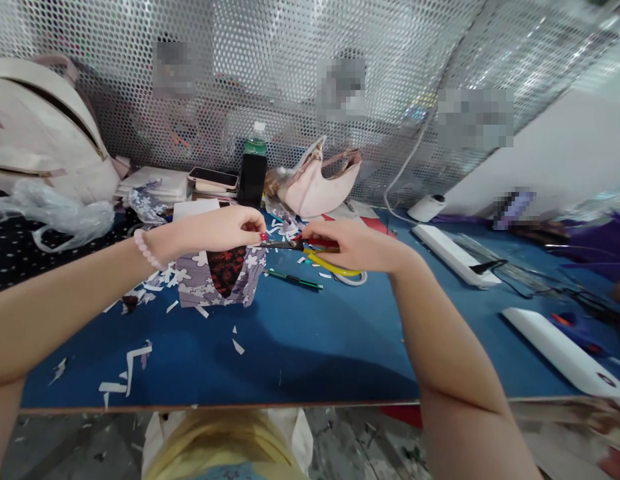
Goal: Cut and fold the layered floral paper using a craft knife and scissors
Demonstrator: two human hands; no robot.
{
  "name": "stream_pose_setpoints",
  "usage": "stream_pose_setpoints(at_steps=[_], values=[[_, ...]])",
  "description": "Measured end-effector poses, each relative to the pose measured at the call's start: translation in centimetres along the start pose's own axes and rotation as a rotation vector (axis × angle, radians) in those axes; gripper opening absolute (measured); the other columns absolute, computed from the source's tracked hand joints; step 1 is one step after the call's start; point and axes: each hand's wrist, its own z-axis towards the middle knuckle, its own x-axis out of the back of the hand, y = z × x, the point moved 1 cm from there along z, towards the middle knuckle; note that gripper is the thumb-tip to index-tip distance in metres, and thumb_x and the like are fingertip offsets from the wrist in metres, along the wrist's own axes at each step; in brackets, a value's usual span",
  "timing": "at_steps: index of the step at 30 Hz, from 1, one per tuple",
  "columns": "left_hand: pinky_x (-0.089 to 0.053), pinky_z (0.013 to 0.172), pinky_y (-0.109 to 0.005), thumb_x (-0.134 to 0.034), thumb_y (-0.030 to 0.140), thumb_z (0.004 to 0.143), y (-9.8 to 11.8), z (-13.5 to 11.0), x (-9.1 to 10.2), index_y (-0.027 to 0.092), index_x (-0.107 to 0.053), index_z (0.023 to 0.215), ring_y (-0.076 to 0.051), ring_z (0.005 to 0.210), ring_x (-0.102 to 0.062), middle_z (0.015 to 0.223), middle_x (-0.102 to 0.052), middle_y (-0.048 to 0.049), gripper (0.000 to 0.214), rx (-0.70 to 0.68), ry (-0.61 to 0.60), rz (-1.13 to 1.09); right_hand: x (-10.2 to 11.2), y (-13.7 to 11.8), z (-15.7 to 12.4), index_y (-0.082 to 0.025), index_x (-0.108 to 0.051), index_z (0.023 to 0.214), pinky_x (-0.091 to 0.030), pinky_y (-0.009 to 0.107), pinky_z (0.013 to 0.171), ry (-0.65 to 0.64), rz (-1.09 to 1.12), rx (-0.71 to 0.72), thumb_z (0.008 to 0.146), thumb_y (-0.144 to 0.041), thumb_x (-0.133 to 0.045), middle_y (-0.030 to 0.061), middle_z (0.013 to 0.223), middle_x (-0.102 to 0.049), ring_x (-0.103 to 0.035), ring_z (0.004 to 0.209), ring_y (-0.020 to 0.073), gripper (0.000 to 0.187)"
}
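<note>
My right hand (353, 243) is closed around scissors (293, 245) with red and yellow handles, the blades pointing left. At the blade tips, my left hand (230, 227) has its thumb and fingers pinched together; whatever is between them is too small to make out. A pink bead bracelet (147, 250) circles the left wrist. Partly beneath this hand stands a box-like piece (193, 280) covered in grey-purple paper with white flowers, with a dark panel of red flowers (227, 272). A green pen (295, 279) lies below the scissors.
White paper scraps (135, 367) litter the blue table (320, 353). Along the back are a white backpack (45, 133), a phone (213, 177), a bottle (253, 167) and a pale handbag (323, 183). White bars (455, 257) and cables lie at the right, before a perforated metal screen (270, 60).
</note>
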Motion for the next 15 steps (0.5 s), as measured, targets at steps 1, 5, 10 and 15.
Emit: stream_pose_setpoints(at_steps=[1, 5, 10, 15], values=[[-0.042, 0.069, -0.026, -0.046, 0.032, 0.086, 0.1, -0.1, -0.1, 0.017, -0.064, 0.094, -0.017, 0.078, -0.061, 0.09, -0.068, -0.0044, 0.025, 0.003, 0.011, 0.015, -0.1, 0.2, -0.2, -0.02, -0.057, 0.098, -0.035, 0.027, 0.062, 0.004, 0.01, 0.005, 0.087, -0.031, -0.05, 0.0032, 0.081, -0.064, -0.053, 0.067, 0.0159, 0.017], [-0.044, 0.076, -0.026, -0.039, 0.04, 0.092, 0.5, -0.3, -0.1, 0.018, -0.063, 0.106, -0.019, 0.092, -0.063, 0.107, -0.07, -0.006, 0.035, 0.001, -0.015, 0.044, -0.5, 1.2, -1.0, -0.019, -0.059, 0.099, -0.039, 0.028, 0.066, 0.013, 0.051, -0.003, 0.089, -0.035, -0.051, 0.0054, 0.087, -0.067, -0.057, 0.072, 0.0172, 0.02], [-0.042, 0.069, -0.025, -0.041, 0.045, 0.092, 0.6, -0.4, 0.1, 0.018, -0.064, 0.105, -0.019, 0.087, -0.064, 0.104, -0.071, -0.0053, 0.038, -0.021, -0.092, 0.104, -0.5, 2.2, -2.0, -0.019, -0.061, 0.104, -0.042, 0.029, 0.068, -0.027, 0.085, -0.073, 0.087, -0.034, -0.053, 0.0074, 0.096, -0.07, -0.059, 0.077, 0.019, 0.024], [-0.037, 0.061, -0.026, -0.056, 0.038, 0.083, 0.6, -0.7, -0.1, 0.018, -0.067, 0.084, -0.015, 0.067, -0.058, 0.081, -0.069, -0.0024, 0.023, -0.081, -0.022, 0.15, -0.2, 2.5, -2.5, -0.019, -0.064, 0.103, -0.039, 0.029, 0.064, -0.124, 0.086, -0.117, 0.086, -0.039, -0.053, 0.0057, 0.086, -0.067, -0.056, 0.07, 0.0179, 0.029]])
